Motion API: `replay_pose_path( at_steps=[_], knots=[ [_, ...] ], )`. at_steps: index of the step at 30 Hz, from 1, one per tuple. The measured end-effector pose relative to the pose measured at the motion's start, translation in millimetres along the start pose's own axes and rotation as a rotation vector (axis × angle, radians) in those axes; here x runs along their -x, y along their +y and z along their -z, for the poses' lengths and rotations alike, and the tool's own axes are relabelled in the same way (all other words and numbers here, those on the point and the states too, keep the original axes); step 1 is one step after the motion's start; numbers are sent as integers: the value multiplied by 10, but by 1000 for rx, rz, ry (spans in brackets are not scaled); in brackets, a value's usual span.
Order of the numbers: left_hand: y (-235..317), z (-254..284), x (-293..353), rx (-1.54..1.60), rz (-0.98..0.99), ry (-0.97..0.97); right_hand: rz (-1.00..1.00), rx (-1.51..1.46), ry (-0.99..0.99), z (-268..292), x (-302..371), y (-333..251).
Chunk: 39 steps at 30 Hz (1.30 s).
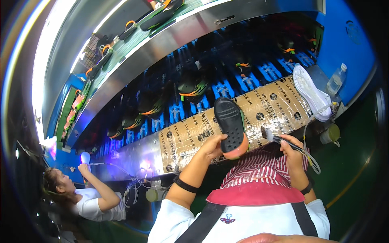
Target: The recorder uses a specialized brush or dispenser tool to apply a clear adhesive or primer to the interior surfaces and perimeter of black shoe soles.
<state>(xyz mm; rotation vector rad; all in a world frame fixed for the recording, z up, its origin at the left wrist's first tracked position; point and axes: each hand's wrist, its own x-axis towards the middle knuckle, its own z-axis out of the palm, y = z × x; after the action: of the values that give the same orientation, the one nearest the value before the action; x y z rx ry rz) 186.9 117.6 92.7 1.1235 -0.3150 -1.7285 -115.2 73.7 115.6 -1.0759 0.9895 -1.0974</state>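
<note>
Black dotted shoe sole with an orange heel (231, 125) is being held over the brown cardboard-covered table (184, 139), long axis running heel-near, toe-far. Left hand (212, 147), nearer, is pinching its heel-end left edge. Right hand (291, 150), right of the sole, is gripping a black-handled flat brush (277, 139), bristles pointing leftward toward the sole.

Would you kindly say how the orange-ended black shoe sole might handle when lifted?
The shoe sole is probably light, given its many pits. It seems fairly stiff, looking straight though held near one end. Its long, flattish form should resist rolling.
</note>
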Motion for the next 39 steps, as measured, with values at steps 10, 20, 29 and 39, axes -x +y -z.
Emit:
replay_pose_path(
  at_steps=[10,20,29,39],
  knots=[
    [-714,-377,-10,754,-199,-431,61,-182,20,161,64,70],
    [-755,-430,19,567,-182,-495,78,-133,-163,-111,11,-381],
    [-857,-728,-44,532,-85,-452,916,492,-254,-680,-112,-734],
    [-829,-705,-9,547,-43,-479,1025,628,-366,-848,-154,-537]
  ],
)
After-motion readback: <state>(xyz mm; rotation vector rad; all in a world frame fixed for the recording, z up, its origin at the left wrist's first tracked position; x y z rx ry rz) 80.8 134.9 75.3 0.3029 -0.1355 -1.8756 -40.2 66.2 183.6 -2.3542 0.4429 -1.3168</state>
